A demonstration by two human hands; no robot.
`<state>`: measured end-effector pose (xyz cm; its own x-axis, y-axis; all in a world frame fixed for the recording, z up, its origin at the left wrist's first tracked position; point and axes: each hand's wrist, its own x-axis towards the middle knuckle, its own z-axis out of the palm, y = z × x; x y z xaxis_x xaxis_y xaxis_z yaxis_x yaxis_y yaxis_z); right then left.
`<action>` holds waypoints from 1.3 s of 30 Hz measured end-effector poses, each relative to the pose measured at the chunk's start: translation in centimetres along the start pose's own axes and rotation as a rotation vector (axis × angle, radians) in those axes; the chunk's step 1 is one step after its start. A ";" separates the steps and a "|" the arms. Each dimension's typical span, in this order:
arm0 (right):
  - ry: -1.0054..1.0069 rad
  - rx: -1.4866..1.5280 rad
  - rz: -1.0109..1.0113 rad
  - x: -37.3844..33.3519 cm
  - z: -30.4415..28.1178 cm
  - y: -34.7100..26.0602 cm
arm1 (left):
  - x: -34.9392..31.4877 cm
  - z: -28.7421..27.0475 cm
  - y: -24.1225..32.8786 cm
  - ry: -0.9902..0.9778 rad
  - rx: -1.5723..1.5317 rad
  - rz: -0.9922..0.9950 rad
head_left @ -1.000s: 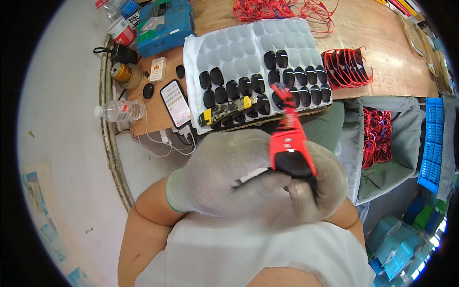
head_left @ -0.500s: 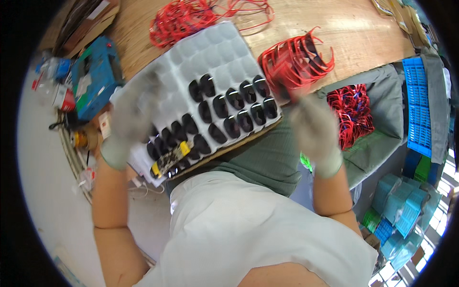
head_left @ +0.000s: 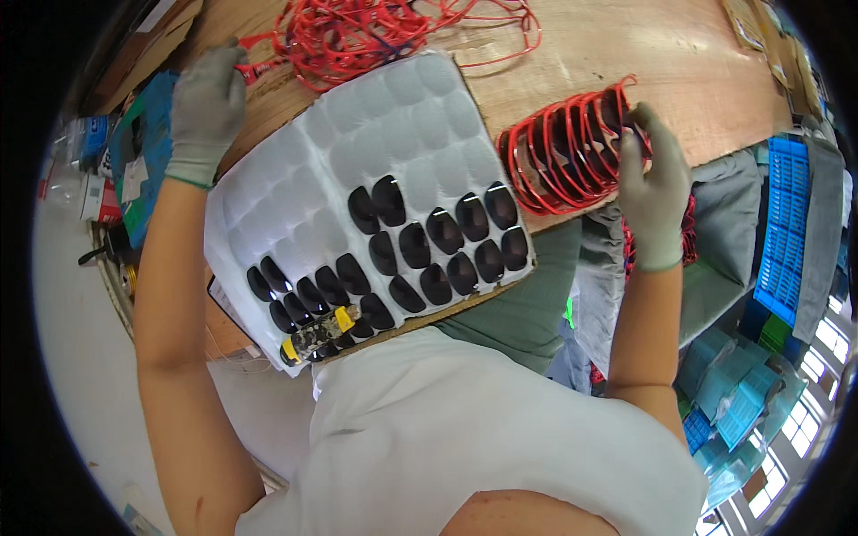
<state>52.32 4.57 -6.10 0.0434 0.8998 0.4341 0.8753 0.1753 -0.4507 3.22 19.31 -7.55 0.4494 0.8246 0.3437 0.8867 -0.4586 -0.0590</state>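
overhead, we are looking down on a wooden workbench [head_left: 626, 54] where both gloved hands are reaching out at once. our left hand [head_left: 207, 98] is closing around a red piece [head_left: 255, 64] at the edge of a loose tangle of red frames [head_left: 357, 36] at the far side of the bench; the fingers are curled over it, though we cannot tell how firmly they are gripping. our right hand [head_left: 651, 183] is resting against the near end of a tidy row of red frames [head_left: 563, 147] standing side by side at the bench's edge, fingers partly spread and bent over the last frame, thumb hidden behind it. between the two hands a white moulded tray [head_left: 357, 143] is lying tilted across the bench, its near pockets filled with dark lenses [head_left: 438, 246] and its far pockets bare. a small yellow-and-black tool [head_left: 317, 332] is sitting at the tray's near corner. blue crates [head_left: 786, 232] are standing off to the right, below bench level.
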 end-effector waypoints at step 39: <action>-0.795 1.330 0.563 -11.7 -7.6 -25.7 | -21.0 -24.5 22.7 -0.288 -1.111 -0.183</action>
<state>32.95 -13.49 6.39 -0.4165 0.8582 -0.3002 -0.1838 -0.4028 -0.8967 11.20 -16.55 6.89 0.4592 0.8879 0.0283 0.4211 -0.2456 0.8731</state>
